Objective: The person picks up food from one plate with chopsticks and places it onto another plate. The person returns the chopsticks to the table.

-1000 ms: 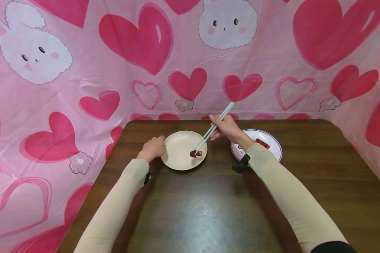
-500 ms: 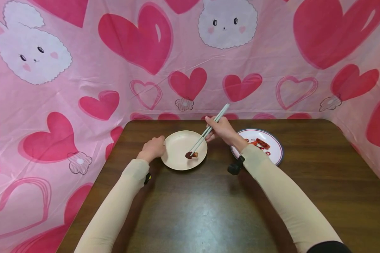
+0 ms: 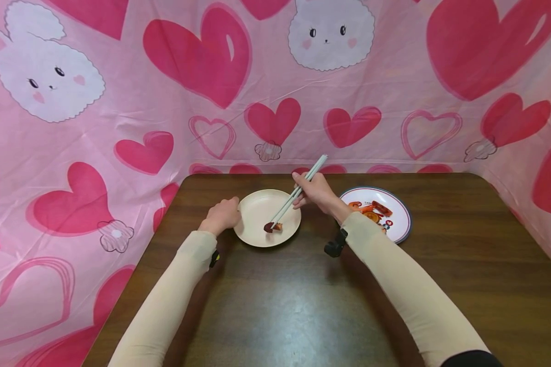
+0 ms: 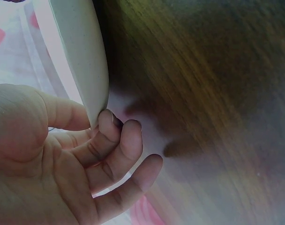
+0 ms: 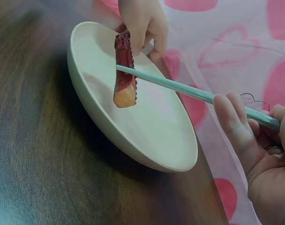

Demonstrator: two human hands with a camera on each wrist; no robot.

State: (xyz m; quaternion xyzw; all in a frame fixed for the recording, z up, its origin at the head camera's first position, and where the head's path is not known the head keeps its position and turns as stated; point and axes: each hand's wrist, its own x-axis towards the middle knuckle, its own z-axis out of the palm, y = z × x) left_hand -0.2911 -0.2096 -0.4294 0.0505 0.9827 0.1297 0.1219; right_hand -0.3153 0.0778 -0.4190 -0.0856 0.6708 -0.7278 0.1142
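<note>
In the head view my left hand point(image 3: 221, 215) is at the left rim of a cream plate point(image 3: 252, 210). The left wrist view shows thumb and forefinger pinching the plate's edge point(image 4: 88, 61), the other fingers curled beneath. My right hand point(image 3: 319, 193) grips a pair of pale green chopsticks point(image 3: 286, 206) that slant down to the left. Between their tips is a dark red piece with a row of suckers and a pale cut end, like an octopus tentacle point(image 5: 125, 89). It hangs over the cream plate; whether it touches the surface I cannot tell.
A white plate with a blue rim point(image 3: 400, 214) stands on the right, bearing several red and orange food pieces point(image 3: 382, 208), partly hidden by my right forearm. Both plates are near the far edge of the brown wooden table point(image 3: 275, 295). A pink heart-patterned cloth point(image 3: 239, 132) hangs behind.
My right hand has moved left and slightly down, carrying the tentacle piece further across the cream plate. More of the white plate's food now shows. The left hand has stayed put.
</note>
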